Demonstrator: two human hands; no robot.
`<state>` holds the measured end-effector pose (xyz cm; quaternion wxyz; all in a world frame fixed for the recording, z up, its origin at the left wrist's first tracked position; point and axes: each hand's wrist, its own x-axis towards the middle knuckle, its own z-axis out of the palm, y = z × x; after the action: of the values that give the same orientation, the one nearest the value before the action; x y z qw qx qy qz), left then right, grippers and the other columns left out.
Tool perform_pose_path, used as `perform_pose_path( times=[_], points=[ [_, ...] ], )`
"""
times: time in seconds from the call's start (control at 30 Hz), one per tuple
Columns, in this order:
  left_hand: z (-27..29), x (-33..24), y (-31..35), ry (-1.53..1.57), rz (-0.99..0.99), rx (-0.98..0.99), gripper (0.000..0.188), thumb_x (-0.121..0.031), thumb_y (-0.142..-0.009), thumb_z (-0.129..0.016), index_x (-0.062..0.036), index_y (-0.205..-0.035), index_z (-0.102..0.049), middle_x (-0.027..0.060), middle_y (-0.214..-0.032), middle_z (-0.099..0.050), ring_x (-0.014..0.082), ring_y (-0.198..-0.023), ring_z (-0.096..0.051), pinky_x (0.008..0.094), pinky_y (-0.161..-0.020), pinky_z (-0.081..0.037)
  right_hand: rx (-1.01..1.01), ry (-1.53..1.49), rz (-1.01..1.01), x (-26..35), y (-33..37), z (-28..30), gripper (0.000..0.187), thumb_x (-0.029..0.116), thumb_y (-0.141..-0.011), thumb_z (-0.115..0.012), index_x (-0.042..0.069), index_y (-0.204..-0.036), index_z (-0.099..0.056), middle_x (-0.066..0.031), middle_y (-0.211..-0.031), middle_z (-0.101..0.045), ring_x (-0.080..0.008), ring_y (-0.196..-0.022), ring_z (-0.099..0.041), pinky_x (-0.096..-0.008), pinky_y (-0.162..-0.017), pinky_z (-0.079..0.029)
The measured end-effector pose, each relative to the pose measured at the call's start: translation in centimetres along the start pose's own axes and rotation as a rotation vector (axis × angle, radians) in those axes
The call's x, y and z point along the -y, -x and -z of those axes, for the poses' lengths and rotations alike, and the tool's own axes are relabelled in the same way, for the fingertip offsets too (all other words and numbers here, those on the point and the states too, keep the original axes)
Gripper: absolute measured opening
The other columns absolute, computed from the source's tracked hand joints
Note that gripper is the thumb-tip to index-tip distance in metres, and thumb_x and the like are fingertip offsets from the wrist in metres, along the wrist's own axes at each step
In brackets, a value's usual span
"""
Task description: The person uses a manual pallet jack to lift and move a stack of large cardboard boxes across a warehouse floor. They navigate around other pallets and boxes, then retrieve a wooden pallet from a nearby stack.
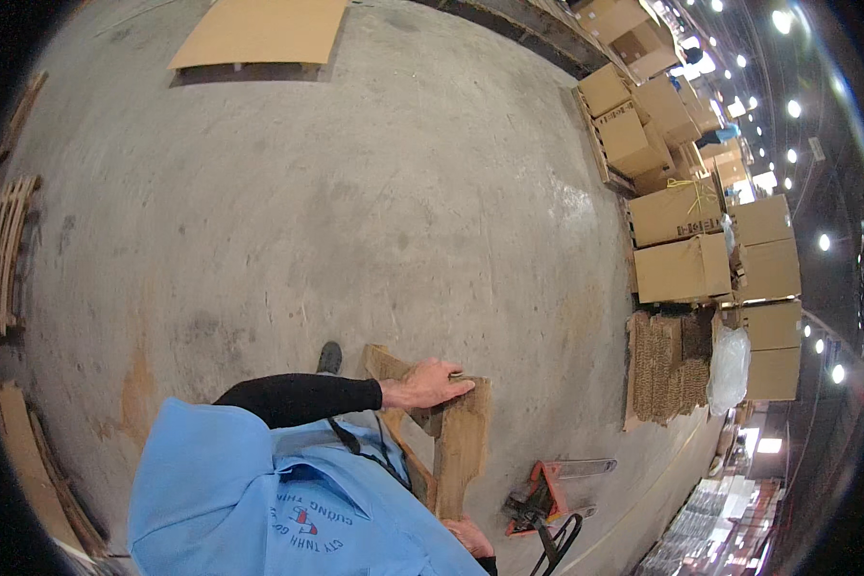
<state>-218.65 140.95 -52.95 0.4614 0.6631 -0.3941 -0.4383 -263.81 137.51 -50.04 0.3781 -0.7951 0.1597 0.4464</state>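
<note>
Against the front of my body is a wooden frame of thick boards [465, 437], which looks like part of a pallet. The fingers of my left hand [426, 384] curl over its far top end, and the black-sleeved arm reaches across to it. Down at the near end, my right hand [468, 536] grips the same frame, with its fingers partly hidden by the wood. Most of the frame's lower part is out of sight behind my light blue shirt [288, 499].
A red pallet jack [540, 504] stands close on the right. Stacked cardboard boxes [682, 269] and bundled cardboard sheets [664, 370] line the right side. A flat cardboard sheet [259, 34] lies at the far left, and a slatted wooden pallet [8, 254] is at the left edge.
</note>
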Motion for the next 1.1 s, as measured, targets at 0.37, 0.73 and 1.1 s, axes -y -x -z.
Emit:
perform_pose_path(
  times=[0.37, 0.73, 1.1],
  points=[
    [24.5, 0.4, -22.0, -0.004, -0.009, -0.037, 0.064, -0.053, -0.086, -0.059, 0.005, -0.112, -0.065, 0.0274, -0.099, -0.067, 0.0391, -0.096, -0.066, 0.0427, -0.084, -0.052, -0.303, -1.336, -0.441, 10.5, -17.9, 25.6, 0.042, 0.014, -0.091, -0.061, -0.005, -0.126, -0.049, -0.0123, -0.113, -0.065, -0.0199, -0.095, -0.064, -0.0352, -0.079, -0.053],
    [50.1, 0.7, -40.5, 0.017, -0.083, -0.056, 0.06, -0.052, -0.087, -0.055, 0.0054, -0.099, -0.067, 0.0271, -0.09, -0.067, 0.0413, -0.086, -0.066, 0.0477, -0.076, -0.051, -0.256, -1.251, -0.403, 25.1, -31.8, 53.9, 0.032, 0.013, -0.089, -0.062, -0.002, -0.118, -0.058, -0.0091, -0.104, -0.068, -0.0194, -0.09, -0.065, -0.0355, -0.075, -0.053],
    [71.9, 0.2, -62.8, -0.02, -0.045, 0.008, 0.066, -0.056, -0.086, -0.059, 0.005, -0.11, -0.065, 0.0269, -0.101, -0.067, 0.0385, -0.093, -0.067, 0.044, -0.08, -0.053, -0.197, -1.1, -0.405, 31.4, -45.9, 81.9, 0.025, 0.011, -0.086, -0.065, -0.004, -0.107, -0.064, -0.0061, -0.093, -0.07, -0.017, -0.08, -0.066, -0.0355, -0.071, -0.052]
  ],
)
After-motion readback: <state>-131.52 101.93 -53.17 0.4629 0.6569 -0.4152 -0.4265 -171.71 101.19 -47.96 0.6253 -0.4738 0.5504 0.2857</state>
